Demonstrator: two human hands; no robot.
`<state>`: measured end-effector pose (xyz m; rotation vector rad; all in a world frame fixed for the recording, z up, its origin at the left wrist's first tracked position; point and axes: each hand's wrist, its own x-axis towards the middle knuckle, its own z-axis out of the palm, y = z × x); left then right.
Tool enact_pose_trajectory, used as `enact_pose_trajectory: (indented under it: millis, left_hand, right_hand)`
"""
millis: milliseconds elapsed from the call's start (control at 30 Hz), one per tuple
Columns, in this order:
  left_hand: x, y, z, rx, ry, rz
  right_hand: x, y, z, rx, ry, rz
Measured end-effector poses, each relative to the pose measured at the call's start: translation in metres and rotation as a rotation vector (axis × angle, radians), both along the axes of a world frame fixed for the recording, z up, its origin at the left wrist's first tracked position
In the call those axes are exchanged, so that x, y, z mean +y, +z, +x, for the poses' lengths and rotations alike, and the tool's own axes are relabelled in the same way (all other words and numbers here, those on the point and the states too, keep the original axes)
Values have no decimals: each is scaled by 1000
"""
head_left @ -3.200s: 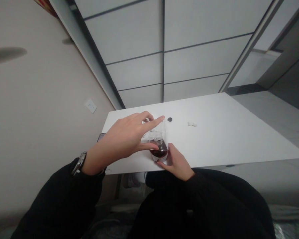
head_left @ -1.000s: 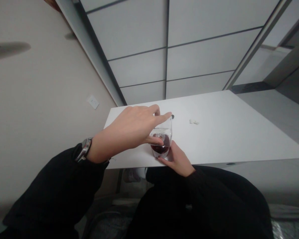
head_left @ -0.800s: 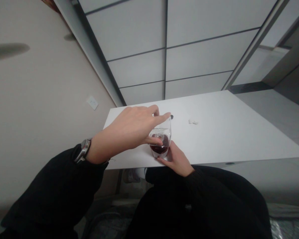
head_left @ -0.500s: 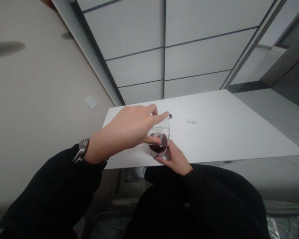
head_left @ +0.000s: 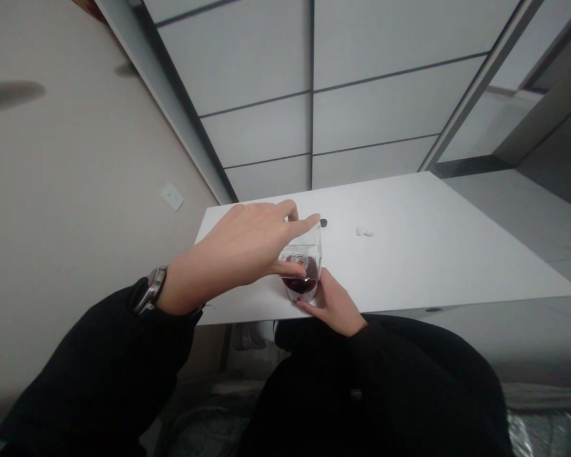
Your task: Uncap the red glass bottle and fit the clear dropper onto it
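Glass [head_left: 303, 274] of dark red liquid stands at the near edge of a white table [head_left: 433, 254], which I see set against a beige wall [head_left: 76, 190] and pale panelled partitions [head_left: 361, 95]. My left hand [head_left: 247, 251] grips its top, fingers curled; my right hand [head_left: 333, 304] cups its base. Beyond lie a black cap [head_left: 323, 223] and a white scrap [head_left: 364, 231]

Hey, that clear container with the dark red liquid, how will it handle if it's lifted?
The clear container looks rigid and smooth, so probably slippery. It is only part full, so likely light, but the liquid may slosh. It sits near the table edge, so tipping seems risky.
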<state>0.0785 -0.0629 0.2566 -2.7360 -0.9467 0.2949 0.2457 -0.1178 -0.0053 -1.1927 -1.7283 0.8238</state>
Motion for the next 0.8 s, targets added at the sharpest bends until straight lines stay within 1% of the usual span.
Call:
enact_pose_trajectory:
  millis: [133,267,367,500,567,667,733,800]
  left_hand:
    - [5,-7,-10,-82,1,-13]
    - [13,-24,-29,-287,39,-69]
    - [17,-40,-46,-508,88,-178]
    - [17,-67,-71,-878,223,-407]
    - [17,-85,-86,-1072,296,-503]
    - [19,-121,-106,-1332,328,-570]
    - [24,-150,-115,-1455,348,-617]
    - [31,-181,-121,-1540,390,-655]
  right_hand:
    - [-1,1,0,1,-12,12]
    - [-1,1,1,-15,-17,8]
    - [0,0,1,-15,-14,19]
    - [-1,-8,2,-15,-13,1]
    - [-7,-14,3,-24,-40,-12]
    - [-26,-19,6,-22,-152,26]
    - [-43,-13,9,-8,-251,102]
    - [-58,4,11,-3,-337,202]
